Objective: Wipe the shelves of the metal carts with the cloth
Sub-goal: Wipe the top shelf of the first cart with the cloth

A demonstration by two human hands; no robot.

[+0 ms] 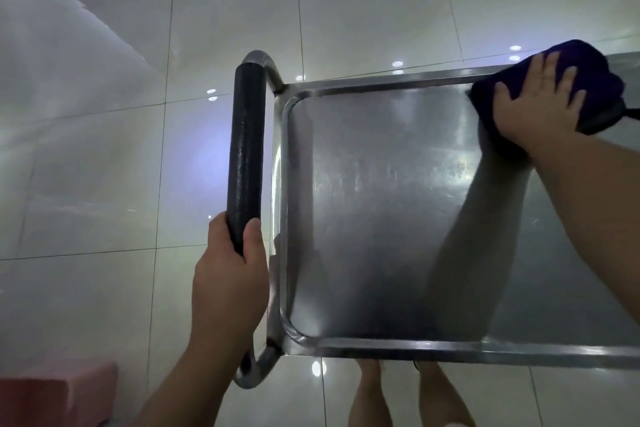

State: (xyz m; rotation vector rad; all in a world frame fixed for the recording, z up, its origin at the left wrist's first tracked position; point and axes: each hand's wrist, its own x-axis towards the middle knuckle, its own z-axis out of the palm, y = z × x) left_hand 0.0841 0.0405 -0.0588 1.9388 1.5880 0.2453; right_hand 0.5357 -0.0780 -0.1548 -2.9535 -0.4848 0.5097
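The metal cart's top shelf [374, 204] fills the centre and right, a shiny steel tray with a raised rim. Its black padded handle [246, 149] runs along the left end. My left hand [230, 277] grips the lower part of that handle, fingers curled round it. A dark purple cloth [585, 69] lies bunched on the shelf's far rim at the upper right. My right hand [540, 104] presses down on the cloth with fingers spread flat, and the forearm crosses the shelf from the right.
Glossy white floor tiles [104, 184] surround the cart. A pink box [59, 395] sits at the lower left. My bare legs [408, 395] stand just below the cart's near rim. A pale wall [45, 28] rises at the upper left.
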